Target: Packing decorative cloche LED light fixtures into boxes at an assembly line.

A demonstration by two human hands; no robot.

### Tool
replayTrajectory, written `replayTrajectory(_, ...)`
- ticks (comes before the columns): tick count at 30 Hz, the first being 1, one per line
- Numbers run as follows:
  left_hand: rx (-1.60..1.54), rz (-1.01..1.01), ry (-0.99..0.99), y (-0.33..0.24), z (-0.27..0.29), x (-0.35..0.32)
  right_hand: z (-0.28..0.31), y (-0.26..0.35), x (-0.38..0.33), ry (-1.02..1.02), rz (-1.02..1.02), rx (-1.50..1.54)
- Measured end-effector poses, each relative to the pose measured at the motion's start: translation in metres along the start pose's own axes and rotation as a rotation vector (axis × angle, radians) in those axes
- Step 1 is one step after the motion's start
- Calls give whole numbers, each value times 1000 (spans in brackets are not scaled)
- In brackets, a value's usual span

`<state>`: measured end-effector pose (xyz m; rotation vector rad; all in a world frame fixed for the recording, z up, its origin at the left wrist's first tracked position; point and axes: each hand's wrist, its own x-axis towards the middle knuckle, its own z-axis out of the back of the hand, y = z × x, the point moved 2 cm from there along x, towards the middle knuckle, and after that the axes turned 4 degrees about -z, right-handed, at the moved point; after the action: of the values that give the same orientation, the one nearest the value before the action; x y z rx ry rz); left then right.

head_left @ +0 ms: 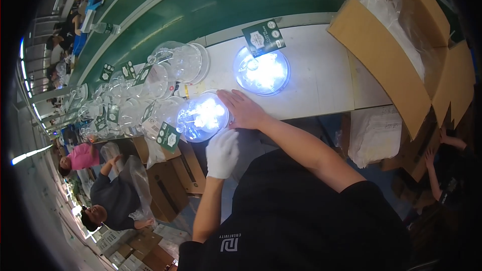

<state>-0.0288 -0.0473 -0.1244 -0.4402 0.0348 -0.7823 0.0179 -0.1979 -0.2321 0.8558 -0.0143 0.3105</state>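
A clear round dome-shaped light (202, 116), glowing blue-white, sits at the near edge of the white table (321, 75). My right hand (242, 108), bare, rests flat against its right side. My left hand (222, 152), in a white glove, touches its near lower edge. A dark green card tag (168, 137) hangs off the dome's left side. A second lit dome (261, 71) with a green tag (263, 37) stands further back on the table, apart from both hands.
Several unlit clear domes (150, 83) with green tags crowd the table's left part. A big open cardboard box (401, 45) holding clear plastic bags stands at the right. Cardboard boxes (170, 175) and other people sit below left; a green conveyor belt (226, 0) runs behind.
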Motion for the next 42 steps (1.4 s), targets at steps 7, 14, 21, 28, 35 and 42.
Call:
replayTrajectory(7, 83, 530, -623, 45, 29, -33, 3, 4, 2, 2, 13, -10)
replayTrajectory(14, -307, 585, -615, 52, 40, 45, -2, 1, 0, -10, 10, 3)
replayTrajectory(21, -405, 462, -917, 66, 17, 23, -1, 7, 4, 30, -13, 29)
replayTrajectory(28, -635, 494, -988, 84, -33, -4, -2, 6, 7, 28, -26, 29)
replayTrajectory(35, -703, 564, -625, 81, -36, -11, -6, 7, 8, 34, -26, -52)
replayTrajectory(42, -86, 313, -560, 68, 51, 32, -10, 10, 7, 68, -77, -89)
